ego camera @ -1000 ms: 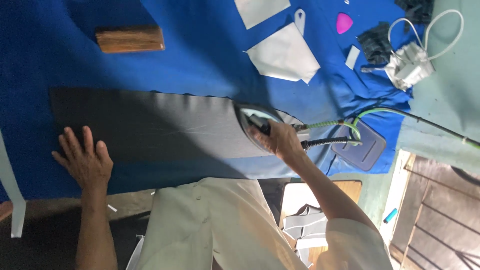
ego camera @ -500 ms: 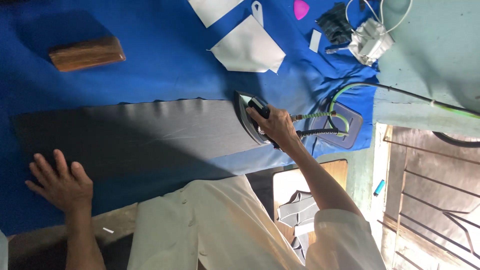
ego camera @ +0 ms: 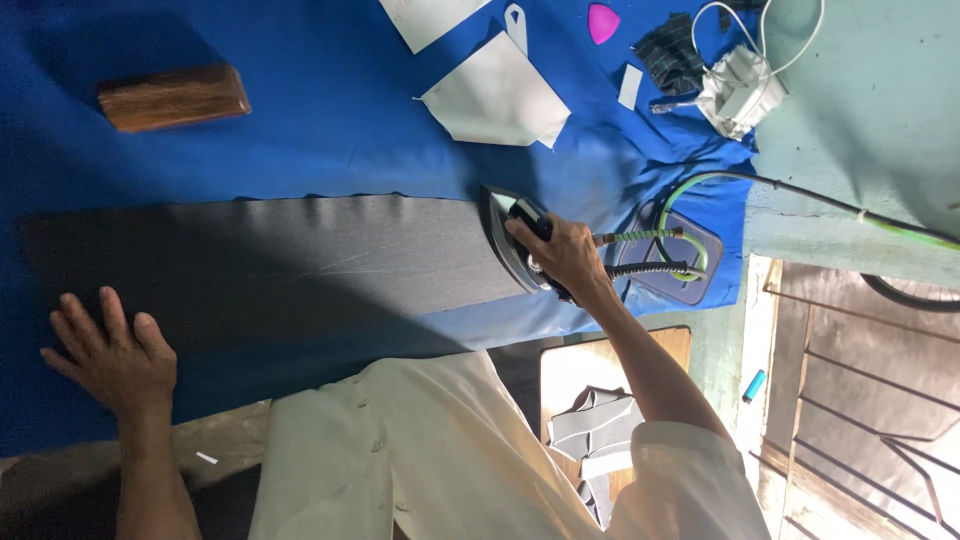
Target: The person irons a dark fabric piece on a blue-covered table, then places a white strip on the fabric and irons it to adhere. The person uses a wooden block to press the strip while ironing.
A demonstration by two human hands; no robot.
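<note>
- A blue cloth (ego camera: 330, 140) covers the worktop, and a long strip of dark grey fabric (ego camera: 280, 265) lies flat along it, close to the near edge where the person in a cream shirt (ego camera: 420, 460) stands.
- Towards the far edge sit a wooden block (ego camera: 173, 96), a folded white paper piece (ego camera: 497, 98), a small pink triangular chip (ego camera: 602, 21) and a bundle of white cord (ego camera: 742, 85).
- Past the worktop's right-hand end there is a pale green wall (ego camera: 880, 120), a metal grille (ego camera: 870, 400) and a green-striped cable (ego camera: 800, 190) running off that way.
- The right hand (ego camera: 560, 255) is wrapped tight around the handle of the iron (ego camera: 512, 245), which stands on the right end of the grey strip, its sole down on the cloth.
- Just beyond the iron, at the worktop's right end, lies its grey rest pad (ego camera: 680, 265), with the coiled cord looping over it.
- The left hand (ego camera: 105, 350) lies flat with fingers spread, pressing the left end of the strip near the near edge.
- Against half a second ago, the iron sits at much the same spot on the strip's right end, and the left hand keeps its flat, splayed press on the left end.
</note>
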